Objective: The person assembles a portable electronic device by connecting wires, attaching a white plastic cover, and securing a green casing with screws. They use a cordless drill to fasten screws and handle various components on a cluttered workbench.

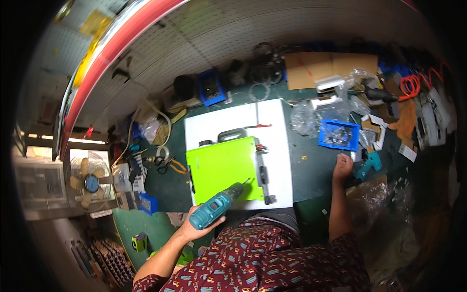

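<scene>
A teal cordless drill is gripped in my left hand at the table's near edge. Its bit points up and right, over the lower right part of a lime-green box. The box has a black handle and a black round cap along its far side, and it lies on a white board. My right hand is closed just below a blue bin of small parts; whatever its fingers hold is hidden. Beside it lies a second teal power tool.
Orange-handled scissors and a tape roll lie left of the board. A red-handled tool rests beyond the box. Clear plastic bags, cardboard and a coiled orange hose crowd the back right. A fan stands far left.
</scene>
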### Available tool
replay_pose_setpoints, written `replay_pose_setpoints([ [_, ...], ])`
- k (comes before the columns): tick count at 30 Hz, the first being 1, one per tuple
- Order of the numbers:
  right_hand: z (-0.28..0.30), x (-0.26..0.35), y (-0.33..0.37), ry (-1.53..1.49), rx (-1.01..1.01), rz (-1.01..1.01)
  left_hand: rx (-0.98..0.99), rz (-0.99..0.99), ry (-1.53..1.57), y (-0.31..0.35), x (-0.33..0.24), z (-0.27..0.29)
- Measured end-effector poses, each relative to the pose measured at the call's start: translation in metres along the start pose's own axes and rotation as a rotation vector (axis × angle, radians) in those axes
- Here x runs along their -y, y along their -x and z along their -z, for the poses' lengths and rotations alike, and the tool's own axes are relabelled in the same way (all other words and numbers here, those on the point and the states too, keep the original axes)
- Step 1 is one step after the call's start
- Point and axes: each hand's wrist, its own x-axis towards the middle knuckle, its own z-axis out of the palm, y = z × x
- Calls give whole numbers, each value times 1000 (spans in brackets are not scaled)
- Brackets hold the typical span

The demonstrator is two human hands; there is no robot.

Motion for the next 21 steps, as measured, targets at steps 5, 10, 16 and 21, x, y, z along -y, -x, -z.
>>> replay_pose_setpoints([
  [5,-8,168,60,-689,376,-630,-96,140,294,24,50,5],
  [10,-40,317,148,-1005,942,-1047,-131,174,339,35,81,34],
  [16,-86,408,206,-1276,1092,-1174,-126,162,349,54,145,75],
  [21,-110,436,235,-1350,1145,-1255,-119,141,549,74,199,97],
])
